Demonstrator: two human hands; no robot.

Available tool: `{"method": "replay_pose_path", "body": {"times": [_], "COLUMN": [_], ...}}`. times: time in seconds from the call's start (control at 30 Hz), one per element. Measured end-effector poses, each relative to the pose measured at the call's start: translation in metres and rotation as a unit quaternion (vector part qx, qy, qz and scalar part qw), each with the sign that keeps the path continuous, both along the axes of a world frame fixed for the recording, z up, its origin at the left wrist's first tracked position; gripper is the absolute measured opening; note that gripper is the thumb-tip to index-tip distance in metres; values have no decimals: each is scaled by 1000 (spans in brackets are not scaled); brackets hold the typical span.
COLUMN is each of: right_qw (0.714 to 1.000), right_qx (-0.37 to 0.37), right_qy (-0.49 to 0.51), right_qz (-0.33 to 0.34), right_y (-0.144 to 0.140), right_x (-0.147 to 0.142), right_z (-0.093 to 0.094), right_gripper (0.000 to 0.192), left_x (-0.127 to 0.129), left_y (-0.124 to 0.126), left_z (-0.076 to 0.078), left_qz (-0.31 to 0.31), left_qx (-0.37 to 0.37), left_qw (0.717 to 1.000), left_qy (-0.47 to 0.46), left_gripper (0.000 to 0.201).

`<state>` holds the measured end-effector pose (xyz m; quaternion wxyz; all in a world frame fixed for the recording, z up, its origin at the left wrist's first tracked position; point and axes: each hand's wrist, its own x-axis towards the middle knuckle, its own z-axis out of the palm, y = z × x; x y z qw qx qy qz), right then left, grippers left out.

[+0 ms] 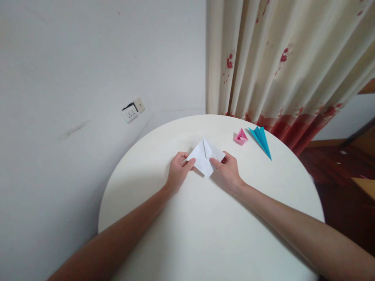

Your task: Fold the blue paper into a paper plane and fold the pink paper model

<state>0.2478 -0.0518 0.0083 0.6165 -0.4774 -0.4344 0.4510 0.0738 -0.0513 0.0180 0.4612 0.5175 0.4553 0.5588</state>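
Observation:
A folded white sheet of paper [202,159], roughly diamond-shaped with a crease and a narrow raised flap toward its far corner, is held between my two hands just over the table. My left hand [179,168] pinches its left corner, thumb on top and fingers beneath. On the other side my right hand [229,168] grips the right part, its thumb pressing near the middle of the paper. The fingers of both hands are partly hidden under the sheet.
The round white table [164,242] stands against a white wall with a socket [129,114]. To the right of my hands lie a pink folded-paper piece [241,137] and a blue paper plane [261,140]. A flowered curtain [263,58] hangs behind the table.

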Motion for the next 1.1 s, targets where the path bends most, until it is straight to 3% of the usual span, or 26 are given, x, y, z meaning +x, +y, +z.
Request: {"method": "replay_pose_path", "body": {"times": [0.1, 0.23, 0.37, 0.57, 0.73, 0.93, 1.1], "right_qw": [1000, 999, 997, 991, 987, 979, 964], "right_qx": [-4, -19, -21, -3, -27, -35, -75], "right_qy": [3, 1, 24, 55, 69, 59, 32], "right_qz": [7, 26, 75, 119, 144, 194, 252], "right_y": [0, -3, -7, -9, -9, -9, -8], "right_x": [-1, -3, -5, -6, -6, -5, 0], "right_z": [-1, 4, 8, 6, 5, 4, 6], "right_gripper": [25, 26, 27, 25, 29, 28, 26], "left_x": [-1, -2, -2, -1, -5, -3, -6], "left_y": [1, 2, 1, -1, -1, -1, 0], "left_z": [-1, -4, -5, -5, -10, -8, -1], "left_qz": [-18, -42, -16, -46, -103, -87, -34], "left_qx": [11, 30, 24, -30, -117, -152, -139], "left_qw": [1000, 996, 999, 998, 988, 984, 989], "left_qy": [-9, -78, -13, -28, -14, -36, -40], "left_gripper": [37, 56, 37, 76, 46, 47, 51]}}
